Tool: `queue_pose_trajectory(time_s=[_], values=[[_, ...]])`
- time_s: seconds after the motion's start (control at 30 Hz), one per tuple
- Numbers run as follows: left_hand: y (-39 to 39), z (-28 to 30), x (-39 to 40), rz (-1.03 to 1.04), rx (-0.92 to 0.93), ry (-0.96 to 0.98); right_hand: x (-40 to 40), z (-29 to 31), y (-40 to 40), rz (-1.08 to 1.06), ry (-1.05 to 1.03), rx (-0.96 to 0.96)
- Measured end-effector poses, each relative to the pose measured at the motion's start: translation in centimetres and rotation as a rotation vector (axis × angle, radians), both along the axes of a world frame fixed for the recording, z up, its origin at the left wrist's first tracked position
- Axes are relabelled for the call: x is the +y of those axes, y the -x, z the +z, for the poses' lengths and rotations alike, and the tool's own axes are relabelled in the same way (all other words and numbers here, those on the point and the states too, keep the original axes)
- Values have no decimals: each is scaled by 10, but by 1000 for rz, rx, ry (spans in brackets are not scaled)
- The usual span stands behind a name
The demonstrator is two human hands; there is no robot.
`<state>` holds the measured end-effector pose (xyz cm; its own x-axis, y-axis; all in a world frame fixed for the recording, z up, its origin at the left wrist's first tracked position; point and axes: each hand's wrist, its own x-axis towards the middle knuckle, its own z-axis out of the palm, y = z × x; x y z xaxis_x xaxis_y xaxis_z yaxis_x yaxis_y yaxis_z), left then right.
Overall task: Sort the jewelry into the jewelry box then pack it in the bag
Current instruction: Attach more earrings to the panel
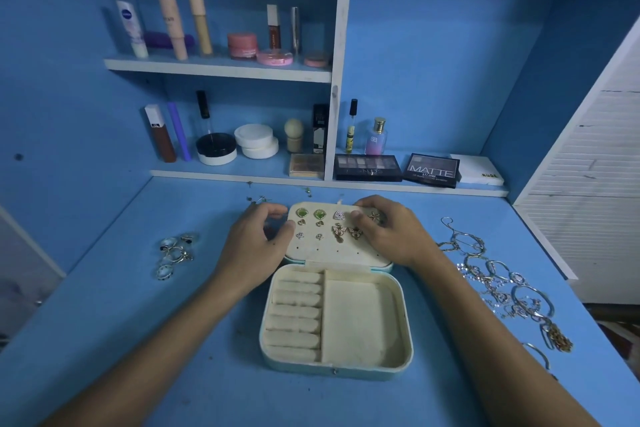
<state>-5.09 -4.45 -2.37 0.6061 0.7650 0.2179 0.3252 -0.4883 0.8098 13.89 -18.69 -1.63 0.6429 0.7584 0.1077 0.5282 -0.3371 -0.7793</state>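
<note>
Grip: right hand (391, 232) pinches star earring (375, 217); left hand (256, 239) steadies lid panel (337, 250) | seat post squarely in hole.

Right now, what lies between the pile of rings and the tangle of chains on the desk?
In the head view, the open jewelry box sits between the rings and chains, with both forearms crossing beside it.
</note>
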Motion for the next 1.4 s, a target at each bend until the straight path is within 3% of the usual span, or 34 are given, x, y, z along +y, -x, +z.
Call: queue_pose_trajectory(time_s=[0.27,0.6,0.77,1.2,1.4], values=[[-2,-5,7,-188,24,41,0,0,-1,2,11,7],[2,-11,12,-238,74,-35,2,6,-7,47,72,-8],[1,-11,13,-252,64,-49,9,11,-18,116,99,-67],[1,-10,12,-252,73,-66,91,39,-15,426,-115,-371],[1,-10,11,-241,66,-71,136,36,-9,568,-46,-349]])
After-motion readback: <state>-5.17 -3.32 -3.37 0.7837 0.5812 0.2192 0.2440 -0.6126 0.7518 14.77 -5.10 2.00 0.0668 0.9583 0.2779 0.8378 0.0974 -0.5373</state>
